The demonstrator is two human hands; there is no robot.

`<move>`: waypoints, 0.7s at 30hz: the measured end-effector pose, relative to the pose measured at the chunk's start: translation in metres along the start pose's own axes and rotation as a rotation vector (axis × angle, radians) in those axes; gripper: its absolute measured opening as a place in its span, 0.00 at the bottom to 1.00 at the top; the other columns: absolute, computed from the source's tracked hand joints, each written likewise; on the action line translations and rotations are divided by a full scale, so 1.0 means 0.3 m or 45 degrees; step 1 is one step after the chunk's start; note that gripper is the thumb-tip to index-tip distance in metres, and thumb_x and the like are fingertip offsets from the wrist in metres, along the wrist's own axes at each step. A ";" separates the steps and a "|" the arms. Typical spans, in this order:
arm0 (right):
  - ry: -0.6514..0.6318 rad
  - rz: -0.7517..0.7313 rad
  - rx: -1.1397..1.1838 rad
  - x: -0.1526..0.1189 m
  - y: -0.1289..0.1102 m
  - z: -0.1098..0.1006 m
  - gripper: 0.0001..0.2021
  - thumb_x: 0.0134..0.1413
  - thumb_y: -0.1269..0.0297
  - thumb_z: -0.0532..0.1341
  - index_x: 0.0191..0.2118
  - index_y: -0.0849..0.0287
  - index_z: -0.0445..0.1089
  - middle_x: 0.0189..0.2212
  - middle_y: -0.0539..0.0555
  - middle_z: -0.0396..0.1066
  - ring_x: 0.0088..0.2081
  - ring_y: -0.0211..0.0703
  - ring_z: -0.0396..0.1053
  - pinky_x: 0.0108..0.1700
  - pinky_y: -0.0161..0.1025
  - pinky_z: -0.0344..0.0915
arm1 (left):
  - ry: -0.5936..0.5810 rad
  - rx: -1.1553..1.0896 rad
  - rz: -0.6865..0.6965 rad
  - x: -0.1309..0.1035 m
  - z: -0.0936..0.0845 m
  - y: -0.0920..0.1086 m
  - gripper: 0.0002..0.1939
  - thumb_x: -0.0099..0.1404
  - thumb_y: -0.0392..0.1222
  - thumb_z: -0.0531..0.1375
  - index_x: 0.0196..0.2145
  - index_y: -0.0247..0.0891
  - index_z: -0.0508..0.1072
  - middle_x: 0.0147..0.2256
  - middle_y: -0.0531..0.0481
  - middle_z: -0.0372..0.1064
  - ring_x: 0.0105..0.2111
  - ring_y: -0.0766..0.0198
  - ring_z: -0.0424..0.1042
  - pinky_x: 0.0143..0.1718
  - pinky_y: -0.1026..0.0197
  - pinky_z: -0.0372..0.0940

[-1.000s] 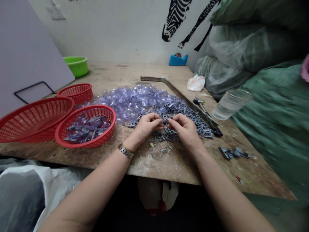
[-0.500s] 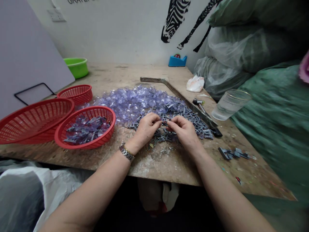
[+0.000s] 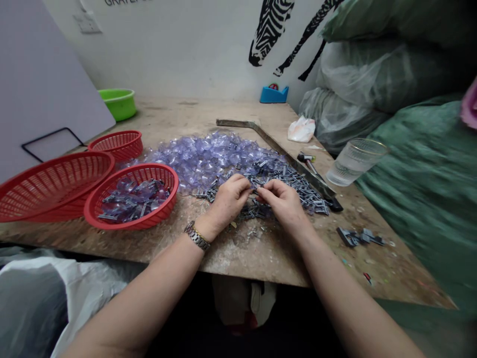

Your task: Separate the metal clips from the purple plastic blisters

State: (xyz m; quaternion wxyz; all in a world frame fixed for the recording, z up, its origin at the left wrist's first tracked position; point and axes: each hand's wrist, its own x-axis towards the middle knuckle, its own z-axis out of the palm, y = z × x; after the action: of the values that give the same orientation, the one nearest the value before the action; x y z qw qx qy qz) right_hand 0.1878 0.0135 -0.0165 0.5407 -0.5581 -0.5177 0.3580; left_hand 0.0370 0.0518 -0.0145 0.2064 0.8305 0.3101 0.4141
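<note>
Left hand (image 3: 229, 196) | pinched on one small grey clip (image 3: 255, 191) with your right hand (image 3: 283, 201) | hands barely shifted since a second ago | above clip pile (image 3: 298, 186), mid-desk (image 3: 261, 253), near front edge.

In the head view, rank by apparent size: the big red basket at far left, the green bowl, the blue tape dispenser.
1. Big red basket
2. Green bowl
3. Blue tape dispenser
The bowl and dispenser sit farther back, so their true sizes are unsure.

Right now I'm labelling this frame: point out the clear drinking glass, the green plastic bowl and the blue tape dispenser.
clear drinking glass (image 3: 356, 161), head view, side wall.
green plastic bowl (image 3: 119, 105), head view, outer wall.
blue tape dispenser (image 3: 274, 94), head view, body.
</note>
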 end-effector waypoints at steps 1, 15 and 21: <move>0.003 -0.008 -0.009 0.000 0.001 0.001 0.14 0.41 0.53 0.64 0.23 0.56 0.63 0.19 0.47 0.66 0.26 0.40 0.67 0.32 0.38 0.62 | 0.001 0.019 0.013 -0.001 0.001 -0.001 0.08 0.65 0.31 0.55 0.27 0.36 0.66 0.32 0.50 0.64 0.34 0.65 0.64 0.38 0.64 0.60; 0.145 -0.249 -0.407 -0.029 -0.025 0.008 0.08 0.47 0.61 0.59 0.21 0.56 0.63 0.19 0.47 0.64 0.25 0.38 0.59 0.30 0.36 0.55 | -0.055 0.158 0.077 -0.013 0.019 0.015 0.10 0.66 0.32 0.52 0.27 0.36 0.66 0.30 0.49 0.62 0.32 0.65 0.62 0.35 0.63 0.61; 0.191 -0.292 -0.384 -0.023 -0.019 0.007 0.07 0.49 0.60 0.59 0.25 0.56 0.66 0.22 0.48 0.67 0.26 0.39 0.62 0.32 0.37 0.57 | 0.125 -0.258 -0.259 -0.012 0.044 0.017 0.05 0.63 0.35 0.57 0.28 0.35 0.67 0.34 0.49 0.63 0.37 0.65 0.65 0.40 0.61 0.65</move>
State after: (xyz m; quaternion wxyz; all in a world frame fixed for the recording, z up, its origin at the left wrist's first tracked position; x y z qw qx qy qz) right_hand 0.1832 0.0068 -0.0125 0.5252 -0.5952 -0.5840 0.1700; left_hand 0.0480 0.0446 -0.0210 0.3146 0.7485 0.3591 0.4602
